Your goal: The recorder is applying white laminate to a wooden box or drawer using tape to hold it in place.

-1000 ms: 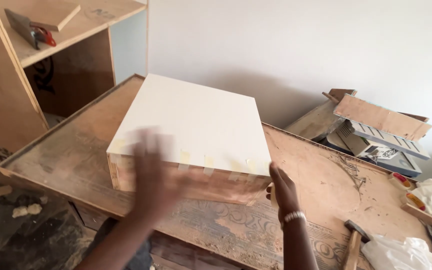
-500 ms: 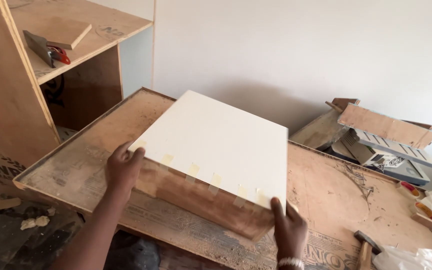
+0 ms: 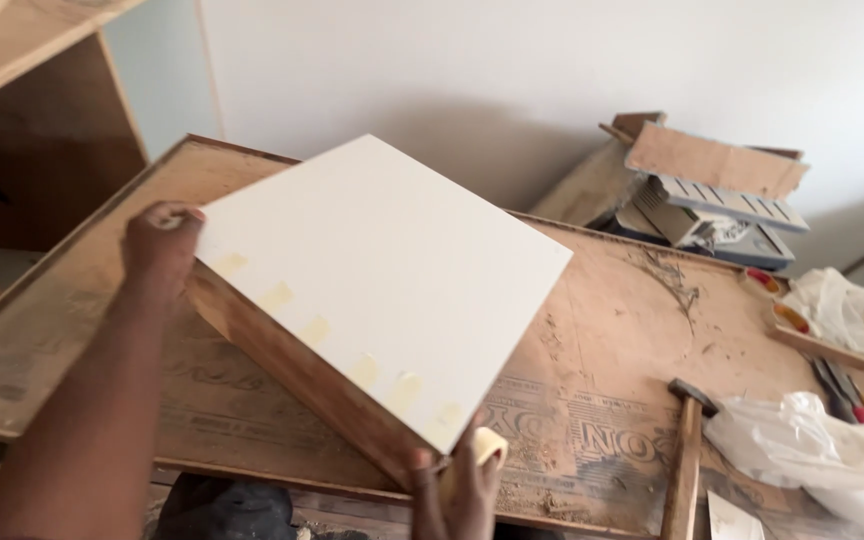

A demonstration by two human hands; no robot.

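Gripping opposite corners of the white-topped wooden box point(image 3: 382, 290), the left hand point(image 3: 160, 250) and right hand point(image 3: 462, 480) close on it, tilted above the table point(image 3: 602, 400) near a hammer point(image 3: 687, 450).

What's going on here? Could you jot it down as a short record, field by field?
Setting: wooden workbench against a pale wall
Main thing: white-topped wooden box, tilted, one corner toward the camera
Left hand: grips the box's far left corner
Right hand: holds the near corner, with a roll of tape in the same hand
Strips on box: pale tape pieces along the near edge
Nearby: hammer, crumpled plastic sheet, both at the right
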